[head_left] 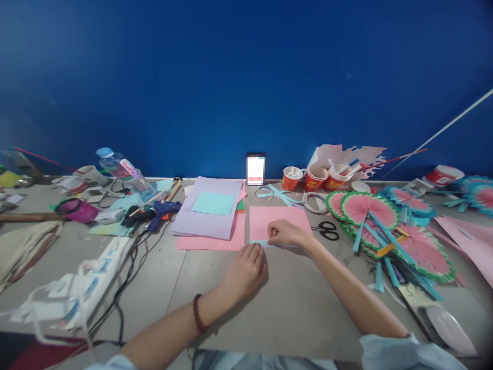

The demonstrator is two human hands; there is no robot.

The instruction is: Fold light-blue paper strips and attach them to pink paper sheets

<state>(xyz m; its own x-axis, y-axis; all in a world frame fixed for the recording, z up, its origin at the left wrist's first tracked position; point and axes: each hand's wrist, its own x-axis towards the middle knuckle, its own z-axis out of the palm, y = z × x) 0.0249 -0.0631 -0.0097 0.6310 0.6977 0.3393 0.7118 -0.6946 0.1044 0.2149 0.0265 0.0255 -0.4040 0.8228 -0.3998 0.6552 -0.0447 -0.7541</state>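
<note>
A pink sheet of paper (262,220) lies on the grey table in front of me. Along its near edge runs a narrow light blue paper strip (264,242). My right hand (287,234) is closed, its curled fingers pressed on the strip from above. At the strip's left end, my left hand (249,268) has its fingers drawn together at the near edge; its fingertips are partly hidden. Just right of the pink sheet lie black-handled scissors (328,230), their blades partly under my right arm or the sheet.
Left of the sheet are stacked lilac paper (208,226) and a light blue piece (213,203). Pleated watermelon-coloured paper fans (370,210) lie at right. Red paper cups (292,179) and a phone (256,169) stand at the back. A glue gun (162,211), bottle (125,169) and power strip (98,277) sit left.
</note>
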